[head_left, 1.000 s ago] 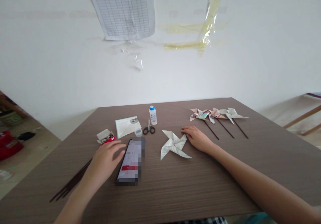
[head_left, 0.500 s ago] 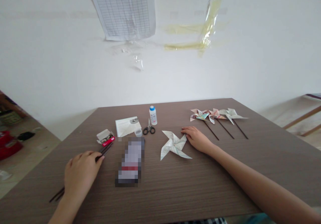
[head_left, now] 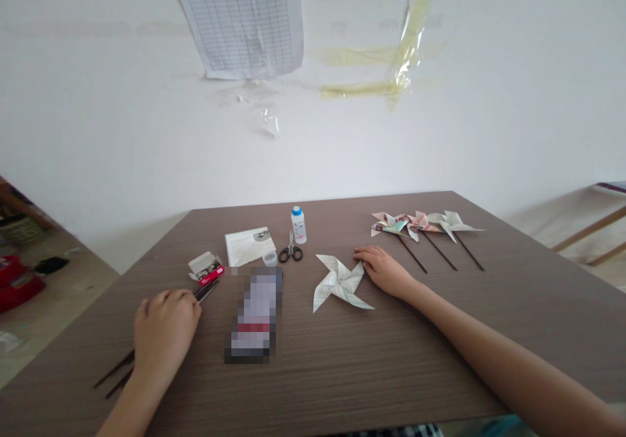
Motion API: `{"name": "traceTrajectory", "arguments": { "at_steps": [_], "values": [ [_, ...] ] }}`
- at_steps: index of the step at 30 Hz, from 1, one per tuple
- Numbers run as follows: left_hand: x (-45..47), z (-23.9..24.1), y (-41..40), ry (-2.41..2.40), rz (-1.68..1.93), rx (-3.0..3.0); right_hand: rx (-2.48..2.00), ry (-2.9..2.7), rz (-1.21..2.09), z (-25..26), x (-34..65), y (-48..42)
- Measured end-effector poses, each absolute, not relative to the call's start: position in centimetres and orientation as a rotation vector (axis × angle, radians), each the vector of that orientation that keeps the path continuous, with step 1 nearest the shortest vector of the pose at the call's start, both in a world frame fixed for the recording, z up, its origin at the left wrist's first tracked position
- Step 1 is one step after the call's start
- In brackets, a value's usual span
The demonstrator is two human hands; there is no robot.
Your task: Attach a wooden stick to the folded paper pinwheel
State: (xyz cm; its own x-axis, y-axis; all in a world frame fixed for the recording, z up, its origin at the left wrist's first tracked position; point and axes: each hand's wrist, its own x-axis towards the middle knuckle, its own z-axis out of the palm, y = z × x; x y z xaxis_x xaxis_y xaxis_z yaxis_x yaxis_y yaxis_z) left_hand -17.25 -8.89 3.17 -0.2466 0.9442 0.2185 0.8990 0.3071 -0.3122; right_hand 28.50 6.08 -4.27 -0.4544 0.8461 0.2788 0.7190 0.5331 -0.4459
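Sticks (head_left: 205,289), thin, dark and bundled, lie on the near left of the table (head_left: 440,359), and the left hand (head_left: 163,329) rests curled over their middle; whether its grip has closed on them I cannot tell. They look light and stiff, likely to roll or scatter, so pinching a single stick near its middle seems safest. The right hand (head_left: 384,269) lies flat and open, fingertips touching the edge of a folded paper pinwheel (head_left: 340,284), which looks light and easily creased. A small open box (head_left: 206,268) just beyond the sticks holds small things, too small to name. A phone (head_left: 254,313) lies between the hands; farther off are scissors (head_left: 290,252), a glue bottle (head_left: 298,224) and three finished pinwheels (head_left: 425,223).
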Motion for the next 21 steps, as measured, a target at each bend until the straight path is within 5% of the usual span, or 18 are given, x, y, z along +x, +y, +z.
{"name": "traceTrajectory", "arguments": {
  "at_steps": [21],
  "values": [
    [-19.2, 1.8, -7.5, -2.293, -0.036, -1.836, -1.271, -2.308, 0.352, -4.1, 28.5, 5.9]
  ]
}}
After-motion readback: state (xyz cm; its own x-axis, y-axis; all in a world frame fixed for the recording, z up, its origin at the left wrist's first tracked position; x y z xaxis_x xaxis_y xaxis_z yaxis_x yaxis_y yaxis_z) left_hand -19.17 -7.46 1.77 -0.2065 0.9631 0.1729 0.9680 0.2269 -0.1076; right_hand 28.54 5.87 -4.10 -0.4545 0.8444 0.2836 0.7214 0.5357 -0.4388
